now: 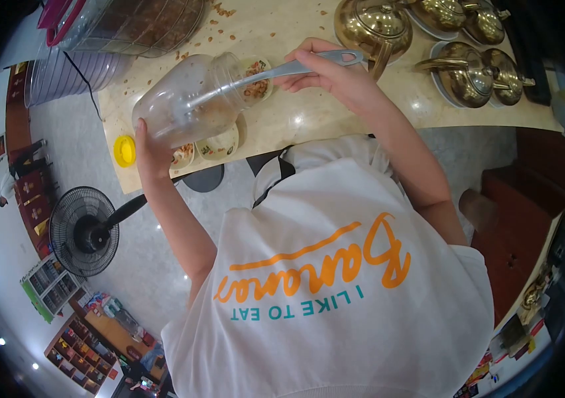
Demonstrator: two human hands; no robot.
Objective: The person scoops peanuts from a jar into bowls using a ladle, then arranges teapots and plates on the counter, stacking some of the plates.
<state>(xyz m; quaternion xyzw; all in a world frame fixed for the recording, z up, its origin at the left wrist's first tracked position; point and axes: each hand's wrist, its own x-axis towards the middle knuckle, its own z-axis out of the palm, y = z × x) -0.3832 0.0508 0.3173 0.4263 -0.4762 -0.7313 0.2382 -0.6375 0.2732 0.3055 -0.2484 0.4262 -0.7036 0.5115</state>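
Note:
My left hand (pixel 152 151) is closed around the base end of a large clear plastic jar (pixel 173 99), which tilts over the table with its open mouth to the right. The fingers behind the jar are hidden. Pinched in my right hand (pixel 330 71) is the handle of a grey long-handled spoon (pixel 282 71). Its far end reaches through the jar's mouth, blurred by the cloudy wall. Small patterned bowls sit near the jar: one with brown bits (pixel 256 86) behind its mouth, another bowl (pixel 219 144) below it. A yellow lid (pixel 124 151) lies left of my left hand.
Brass teapots (pixel 461 73) stand on the right of the table, and a larger one (pixel 374 30) is nearer my right hand. A big clear container (pixel 140 30) is at back left, among scattered brown crumbs. A black fan (pixel 85 231) stands left of the table.

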